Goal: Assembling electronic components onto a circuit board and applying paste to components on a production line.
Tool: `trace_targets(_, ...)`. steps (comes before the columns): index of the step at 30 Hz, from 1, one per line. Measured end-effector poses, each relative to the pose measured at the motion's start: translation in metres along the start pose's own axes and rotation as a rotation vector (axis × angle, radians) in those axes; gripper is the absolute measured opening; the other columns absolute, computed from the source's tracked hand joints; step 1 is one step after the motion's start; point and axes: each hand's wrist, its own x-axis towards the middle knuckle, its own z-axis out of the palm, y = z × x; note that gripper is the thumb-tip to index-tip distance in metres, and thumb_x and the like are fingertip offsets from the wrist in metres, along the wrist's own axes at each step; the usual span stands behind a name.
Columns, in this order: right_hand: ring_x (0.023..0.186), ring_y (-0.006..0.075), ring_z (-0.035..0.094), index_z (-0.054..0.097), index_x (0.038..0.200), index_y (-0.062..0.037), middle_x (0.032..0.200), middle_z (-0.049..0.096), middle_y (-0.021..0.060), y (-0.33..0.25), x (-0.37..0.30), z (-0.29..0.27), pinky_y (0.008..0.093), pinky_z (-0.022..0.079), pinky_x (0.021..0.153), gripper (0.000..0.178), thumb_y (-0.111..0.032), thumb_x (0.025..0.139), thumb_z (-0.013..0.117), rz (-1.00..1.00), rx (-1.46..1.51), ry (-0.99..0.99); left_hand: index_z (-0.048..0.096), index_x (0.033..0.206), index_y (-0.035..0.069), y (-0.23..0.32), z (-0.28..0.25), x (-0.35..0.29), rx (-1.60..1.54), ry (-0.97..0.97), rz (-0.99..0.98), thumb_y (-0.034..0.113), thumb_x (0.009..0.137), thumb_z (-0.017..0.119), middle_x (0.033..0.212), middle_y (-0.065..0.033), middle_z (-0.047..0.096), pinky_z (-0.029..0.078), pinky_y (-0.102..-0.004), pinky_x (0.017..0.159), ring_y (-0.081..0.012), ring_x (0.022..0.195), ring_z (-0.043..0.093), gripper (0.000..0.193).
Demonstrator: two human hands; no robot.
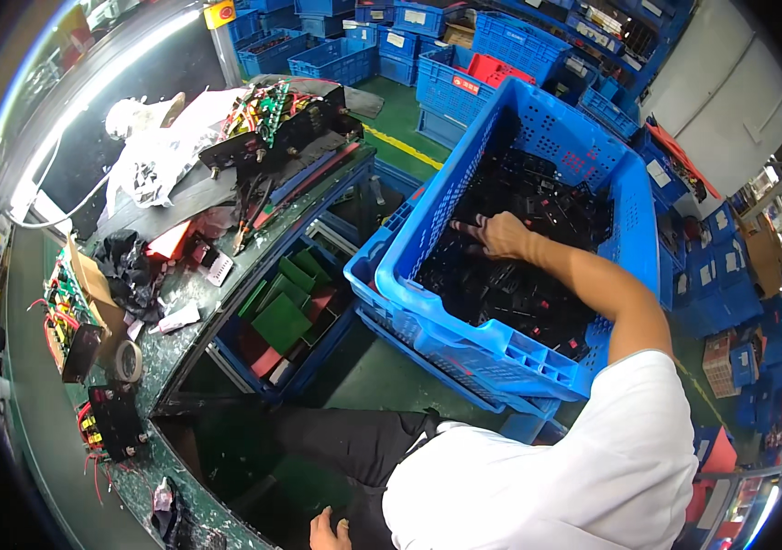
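Observation:
My right hand (504,236) reaches down into a large blue plastic crate (519,341). Its fingers are spread and touch the heap of small black plastic parts (524,289) inside; nothing shows gripped in it. Some of these parts carry small red marks. Low in the picture, beside my dark trousers, my left hand (329,532) is partly cut off by the lower edge. Its visible fingertips are apart and no object shows between them. The crate rests on other blue crates to my right.
Left of me stands a worn green workbench (171,353) with circuit board assemblies (272,119), a tape roll (129,360) and black plastic bags (125,266). Below it, a blue bin holds green boards (281,321). Blue crates (336,62) are stacked at the back.

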Motion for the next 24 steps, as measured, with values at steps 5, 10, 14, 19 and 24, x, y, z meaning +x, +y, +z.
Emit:
trace_targets(5,0.067,0.03,0.066,0.056,0.138,-0.02,0.084,0.065,0.0105,0.025,0.011,0.037,0.042,0.053,0.059,0.05,-0.047,0.097,0.054,-0.097,0.035,0.067,0.061,0.131,0.003,0.003,-0.002,-0.003,-0.012,0.035,0.0,0.024,0.096,0.062,0.124,-0.0274,0.061,0.047,-0.0478,0.098,-0.0461,0.113,0.058,0.04)
trace_targets(10,0.078,0.0357,0.067,0.062,0.13,-0.0184,0.09,0.065,0.0141,0.011,0.031,0.048,0.049,0.055,0.069,0.046,-0.043,0.092,0.06,-0.083,0.106,0.019,0.063,0.124,0.003,-0.018,0.002,-0.009,-0.087,0.056,-0.098,0.018,0.082,0.074,0.126,-0.0203,0.061,0.044,-0.0472,0.104,-0.0387,0.119,0.057,0.045)
trace_targets(14,0.093,0.0396,0.068,0.059,0.133,-0.0202,0.107,0.069,0.0185,0.019,0.003,0.023,0.0521,0.055,0.078,0.046,-0.041,0.092,0.058,0.114,0.192,-0.035,0.062,0.126,0.002,-0.01,-0.006,0.005,-0.032,0.125,0.033,0.02,0.088,0.07,0.119,-0.0203,0.064,0.049,-0.0433,0.097,-0.0385,0.112,0.061,0.043)
trace_targets(19,0.103,0.0386,0.065,0.062,0.128,-0.0126,0.11,0.068,0.0191,0.006,0.021,0.006,0.0483,0.052,0.091,0.05,-0.036,0.085,0.065,0.132,0.26,-0.119,0.063,0.124,0.001,-0.01,-0.001,-0.005,-0.076,0.113,-0.006,0.02,0.087,0.071,0.119,-0.0208,0.064,0.049,-0.0432,0.096,-0.0391,0.111,0.061,0.043)
trace_targets(24,0.09,0.0415,0.066,0.064,0.122,-0.0113,0.096,0.069,0.021,0.01,0.028,-0.007,0.0531,0.053,0.08,0.04,-0.032,0.087,0.065,0.027,0.186,-0.108,0.063,0.125,0.002,-0.022,0.006,-0.015,-0.038,0.149,0.036,0.02,0.087,0.07,0.119,-0.0212,0.064,0.049,-0.045,0.096,-0.0404,0.112,0.061,0.042)
